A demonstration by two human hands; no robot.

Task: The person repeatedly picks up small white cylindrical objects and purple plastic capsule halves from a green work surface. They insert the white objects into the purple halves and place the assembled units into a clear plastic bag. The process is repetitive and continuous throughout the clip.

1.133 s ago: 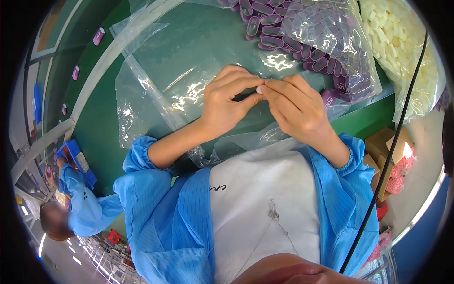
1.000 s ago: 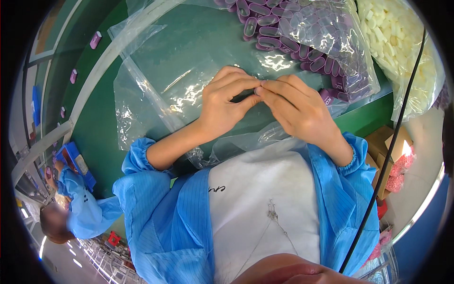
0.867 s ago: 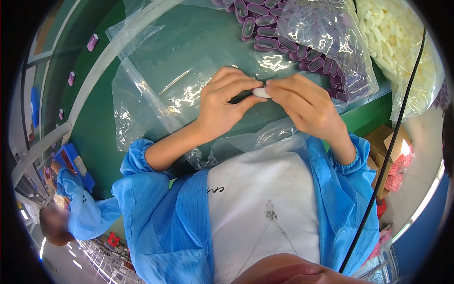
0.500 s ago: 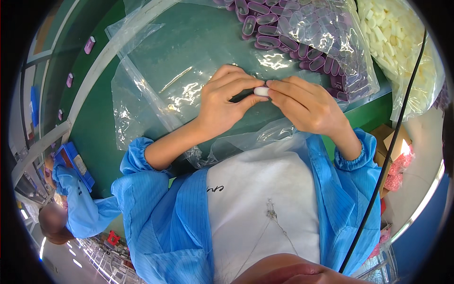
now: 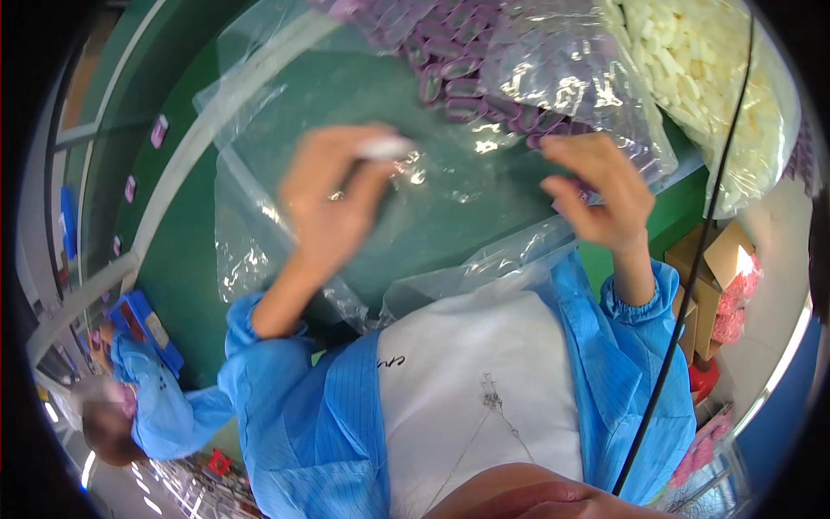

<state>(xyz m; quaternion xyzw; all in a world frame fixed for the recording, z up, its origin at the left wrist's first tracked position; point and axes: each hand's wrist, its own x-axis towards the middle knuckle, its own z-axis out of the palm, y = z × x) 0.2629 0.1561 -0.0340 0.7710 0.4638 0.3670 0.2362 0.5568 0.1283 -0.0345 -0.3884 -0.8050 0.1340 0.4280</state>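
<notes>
Over the left part of the plastic sheet, my left hand (image 5: 333, 195) is smeared by motion. It pinches a small white oval piece (image 5: 385, 148) between thumb and fingers. My right hand (image 5: 609, 190) is to the right, at the near edge of a heap of purple oval shells (image 5: 462, 86). Its thumb and fingers are apart. A bit of purple shows by its thumb, and I cannot tell whether the hand touches it. Clear plastic sheeting (image 5: 251, 195) spreads over the green table (image 5: 177, 259) under both hands.
A clear bag of cream-coloured pieces (image 5: 692, 60) lies at the far right. A black cable (image 5: 692, 294) crosses the right side. Cardboard boxes (image 5: 687, 255) stand at the right. Several purple pieces sit on the strip at left (image 5: 159, 131). A co-worker's blue sleeve (image 5: 169, 394) is by a blue tray (image 5: 147, 333).
My hands have come apart. The left one moved left with the white oval piece; the right one let go of it, moved right toward the purple shells and spread its fingers.
</notes>
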